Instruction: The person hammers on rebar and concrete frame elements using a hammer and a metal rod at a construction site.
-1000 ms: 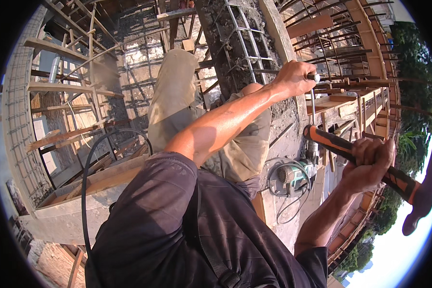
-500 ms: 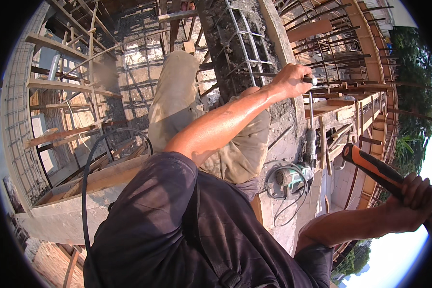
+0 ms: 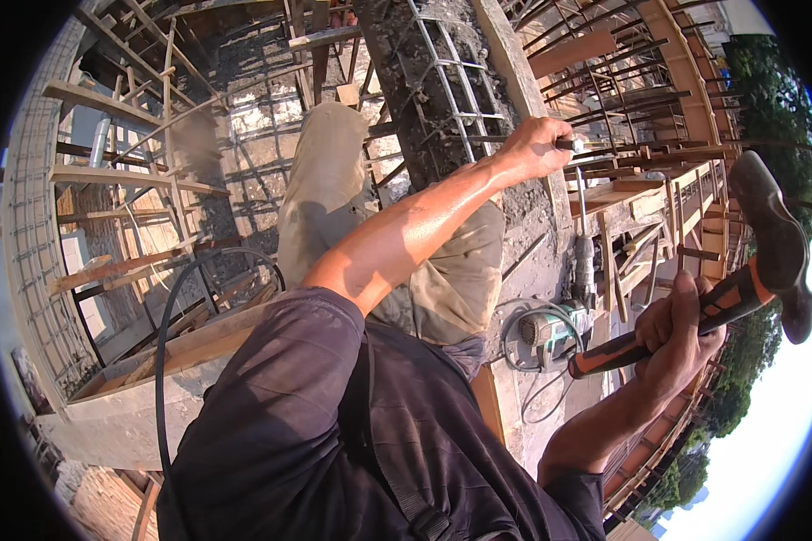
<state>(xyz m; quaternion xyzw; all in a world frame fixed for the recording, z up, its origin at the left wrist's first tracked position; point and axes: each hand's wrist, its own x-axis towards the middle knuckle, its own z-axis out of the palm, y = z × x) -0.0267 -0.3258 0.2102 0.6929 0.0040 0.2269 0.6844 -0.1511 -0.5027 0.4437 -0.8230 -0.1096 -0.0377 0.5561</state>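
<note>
My left hand (image 3: pixel 534 149) reaches across my knee with its fingers wrapped round a chisel (image 3: pixel 567 144). The chisel's bright struck end sticks out on the right of the fist; its other end runs toward the concrete beam (image 3: pixel 412 99) with exposed steel bars (image 3: pixel 460 81). My right hand (image 3: pixel 681 338) is raised at the right, closed round the black and orange handle of a hammer (image 3: pixel 771 243). The dark hammer head is up at the far right, well apart from the chisel.
A green and grey corded power hammer (image 3: pixel 550 326) with a long bit lies on the concrete by my leg. A black cable (image 3: pixel 161 361) loops at the left. Timber props and formwork (image 3: pixel 108 176) stand left, with wooden forms and steel bars (image 3: pixel 641 189) at the right.
My right hand has swung inward and to the left, bringing the hammer head into view with the handle's butt pointing lower left. The left hand stays on the chisel, with the view shifted slightly.
</note>
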